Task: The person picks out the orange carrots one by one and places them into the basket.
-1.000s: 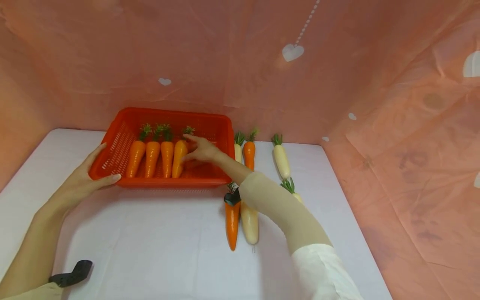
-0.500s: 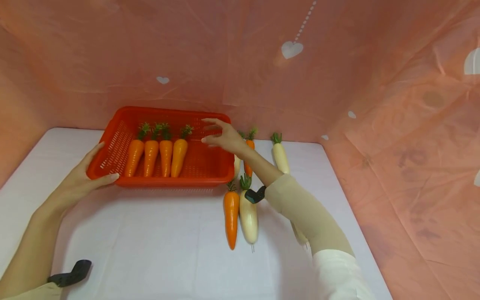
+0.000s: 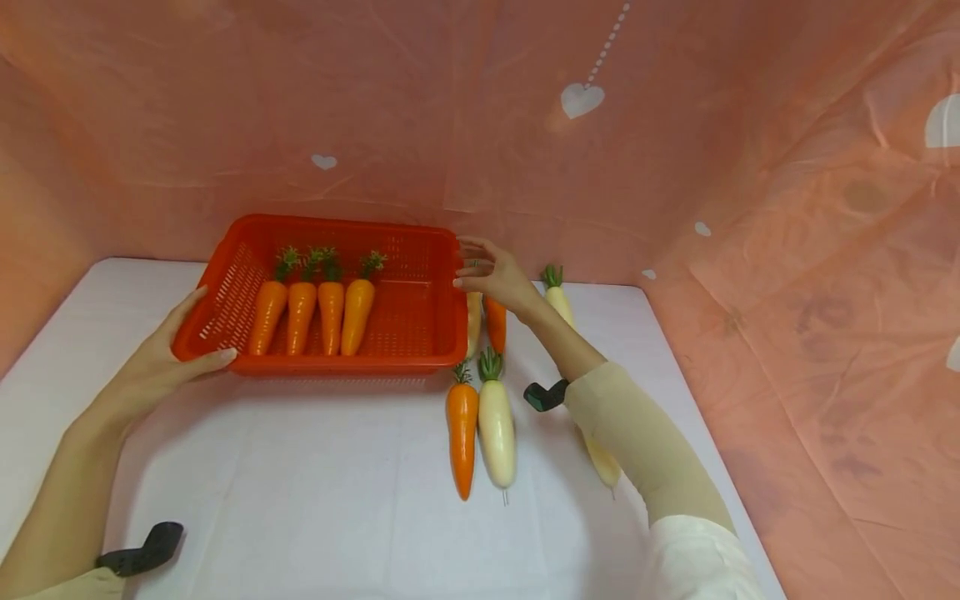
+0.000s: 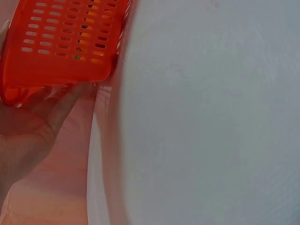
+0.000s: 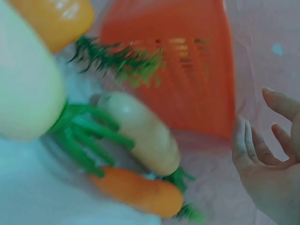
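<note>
- Left hand [image 3: 161, 358] grips the near left corner of a red rectangular plastic basket [image 3: 360, 365] with slotted walls; thumb at the near rim, fingers round the end wall. Probably held there to steady it.
- Right hand [image 3: 497, 277]: fingers apart, thumb free, nothing between them. It hangs beside the basket's right end; contact with the rim cannot be told.
- Basket lies at the back left of the white-covered table [image 3: 315, 500], long side facing the person, which leaves its whole inside within reach.
- Inside, four glossy orange carrots [image 3: 302, 315] with frilly green tops sit side by side, tops to the back. The even row looks deliberate; it fills the left and middle, with bare floor at right.
- Just outside the right end, one long orange tapered carrot [image 3: 462, 429] lies next to a smooth cream-white radish [image 3: 497, 433] with stubby green leaves.
- Behind that pair, a second cream radish [image 3: 473, 325] and a second orange carrot [image 3: 496, 323], partly covered by the hand. Carrots and radishes look mixed here.
- Further right, more pale radish parts [image 3: 602, 462] show past the beige sleeve [image 3: 645, 442].
</note>
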Action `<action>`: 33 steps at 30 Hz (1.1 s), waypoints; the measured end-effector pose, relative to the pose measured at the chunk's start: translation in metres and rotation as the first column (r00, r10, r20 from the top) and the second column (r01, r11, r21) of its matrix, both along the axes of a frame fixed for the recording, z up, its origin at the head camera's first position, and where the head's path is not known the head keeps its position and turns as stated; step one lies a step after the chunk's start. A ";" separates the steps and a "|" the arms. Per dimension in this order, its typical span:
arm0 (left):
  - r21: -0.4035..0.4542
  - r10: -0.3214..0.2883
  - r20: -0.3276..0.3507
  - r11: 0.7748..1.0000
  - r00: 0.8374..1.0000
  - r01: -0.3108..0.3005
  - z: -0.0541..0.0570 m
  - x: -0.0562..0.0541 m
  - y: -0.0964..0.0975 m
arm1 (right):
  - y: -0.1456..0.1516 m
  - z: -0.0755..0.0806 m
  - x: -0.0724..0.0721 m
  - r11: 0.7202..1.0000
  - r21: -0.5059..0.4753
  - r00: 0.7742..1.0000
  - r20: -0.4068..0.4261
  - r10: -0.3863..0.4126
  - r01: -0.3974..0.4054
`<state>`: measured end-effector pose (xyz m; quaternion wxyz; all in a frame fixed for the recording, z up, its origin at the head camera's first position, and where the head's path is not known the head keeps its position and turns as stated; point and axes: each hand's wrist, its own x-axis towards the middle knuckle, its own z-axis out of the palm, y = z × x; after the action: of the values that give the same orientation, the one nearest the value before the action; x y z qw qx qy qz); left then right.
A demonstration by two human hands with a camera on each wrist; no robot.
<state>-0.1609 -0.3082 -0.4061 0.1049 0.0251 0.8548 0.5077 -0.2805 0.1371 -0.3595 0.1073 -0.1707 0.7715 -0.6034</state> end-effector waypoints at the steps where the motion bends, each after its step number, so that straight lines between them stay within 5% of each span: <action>1: -0.003 0.003 0.004 1.000 1.000 -0.003 0.000 0.000 -0.001 | 0.003 -0.002 0.000 1.000 0.003 1.000 -0.001 -0.014 0.014; 11: -0.012 0.000 0.015 1.000 1.000 0.001 -0.001 0.001 -0.002 | 0.036 -0.031 -0.001 0.987 0.078 0.990 -0.009 -0.143 0.143; 21: -0.032 -0.003 -0.003 0.999 1.000 0.003 -0.002 0.001 -0.003 | 0.061 -0.056 -0.002 0.957 0.169 0.957 0.132 -0.259 0.236; 27: -0.028 -0.003 -0.014 1.000 1.000 0.003 -0.001 0.001 -0.001 | 0.065 -0.066 -0.006 0.967 0.160 0.955 0.190 -0.228 0.199; 33: -0.022 -0.003 -0.026 1.000 1.000 0.002 -0.001 0.001 0.003 | 0.064 -0.072 -0.009 0.960 0.233 0.973 0.129 -0.190 0.157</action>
<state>-0.1597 -0.3050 -0.4069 0.0945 0.0316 0.8616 0.4978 -0.2897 0.2011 -0.4317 0.1302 -0.0431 0.8357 -0.5319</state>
